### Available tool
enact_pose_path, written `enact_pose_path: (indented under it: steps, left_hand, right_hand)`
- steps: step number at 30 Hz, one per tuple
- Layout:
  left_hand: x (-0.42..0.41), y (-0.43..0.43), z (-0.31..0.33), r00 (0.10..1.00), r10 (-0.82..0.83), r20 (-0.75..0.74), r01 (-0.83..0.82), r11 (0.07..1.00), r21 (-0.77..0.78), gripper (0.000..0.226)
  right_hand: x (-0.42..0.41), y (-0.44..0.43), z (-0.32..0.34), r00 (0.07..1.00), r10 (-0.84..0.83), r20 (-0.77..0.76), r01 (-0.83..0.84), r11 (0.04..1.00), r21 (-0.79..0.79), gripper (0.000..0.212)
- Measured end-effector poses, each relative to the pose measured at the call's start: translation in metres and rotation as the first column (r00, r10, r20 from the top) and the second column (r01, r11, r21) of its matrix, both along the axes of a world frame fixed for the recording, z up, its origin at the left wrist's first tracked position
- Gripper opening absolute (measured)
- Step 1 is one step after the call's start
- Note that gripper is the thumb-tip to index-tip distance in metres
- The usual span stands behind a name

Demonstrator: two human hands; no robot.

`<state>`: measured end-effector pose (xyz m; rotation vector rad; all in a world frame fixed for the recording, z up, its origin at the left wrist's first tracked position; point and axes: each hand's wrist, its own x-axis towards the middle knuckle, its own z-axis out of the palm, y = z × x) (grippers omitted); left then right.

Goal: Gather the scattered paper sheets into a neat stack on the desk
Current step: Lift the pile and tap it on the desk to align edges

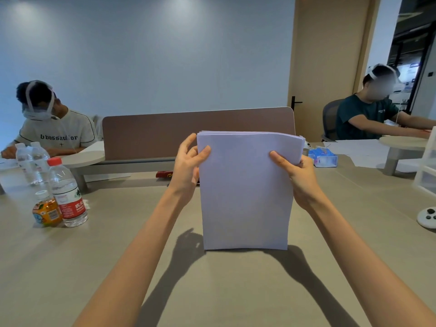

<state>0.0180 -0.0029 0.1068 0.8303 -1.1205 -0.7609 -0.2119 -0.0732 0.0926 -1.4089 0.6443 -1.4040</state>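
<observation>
A thick stack of white paper sheets stands upright on its bottom edge on the beige desk, in the middle of the view. My left hand grips the stack's upper left side, thumb on the front face. My right hand grips the upper right side, thumb in front and fingers behind. The top edge bends slightly away from me, and its sheets look nearly aligned.
Water bottles and a small orange drink bottle stand at the left. A brown divider panel runs behind the stack. A blue tissue pack, white drawers and a white controller sit at the right. Two people sit beyond.
</observation>
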Motion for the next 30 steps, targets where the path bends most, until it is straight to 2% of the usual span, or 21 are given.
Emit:
enact_pose_path:
  steps: [3,5,8,11,15,18,21,26,30]
  left_hand:
    - [0.004,0.003,-0.005,0.971,-0.224,0.077,0.214,0.969,0.124,0.053]
    - [0.002,0.003,-0.007,0.966,-0.253,0.045,0.241,0.952,0.187,0.052]
    - [-0.004,0.001,-0.007,0.993,-0.113,0.023,0.107,0.977,0.185,0.050]
    - [-0.010,0.000,-0.011,0.993,0.113,0.032,-0.115,0.992,0.061,0.032]
    - [-0.026,0.002,-0.017,0.969,0.243,0.044,-0.241,0.969,-0.046,0.027]
    - [-0.032,0.003,-0.017,0.961,0.268,0.062,-0.264,0.962,-0.061,0.035]
    - [-0.031,0.004,-0.017,0.961,0.265,0.081,-0.259,0.963,-0.076,0.027]
    - [-0.032,0.004,-0.018,0.968,0.242,0.072,-0.236,0.968,-0.081,0.012]
    - [-0.032,0.005,-0.018,0.977,0.213,0.030,-0.209,0.974,-0.087,0.018]
  right_hand:
    - [-0.003,-0.001,0.001,0.998,0.044,-0.034,-0.044,0.999,0.014,0.039]
    - [-0.002,-0.001,0.002,0.997,0.058,-0.042,-0.057,0.998,0.007,0.038]
    - [-0.004,-0.001,0.003,1.000,-0.008,-0.010,0.008,0.999,-0.045,0.037]
    - [-0.009,0.000,0.004,0.994,-0.108,0.016,0.109,0.982,-0.155,0.035]
    - [0.000,0.007,0.012,0.978,-0.187,0.088,0.200,0.965,-0.172,0.022]
    - [0.010,0.009,0.024,0.952,-0.282,0.115,0.293,0.951,-0.099,0.033]
    - [0.016,0.008,0.033,0.937,-0.321,0.138,0.320,0.947,0.027,0.047]
    - [0.018,0.006,0.039,0.931,-0.354,0.086,0.347,0.934,0.087,0.040]
    - [0.019,0.006,0.044,0.929,-0.365,0.052,0.358,0.927,0.111,0.037]
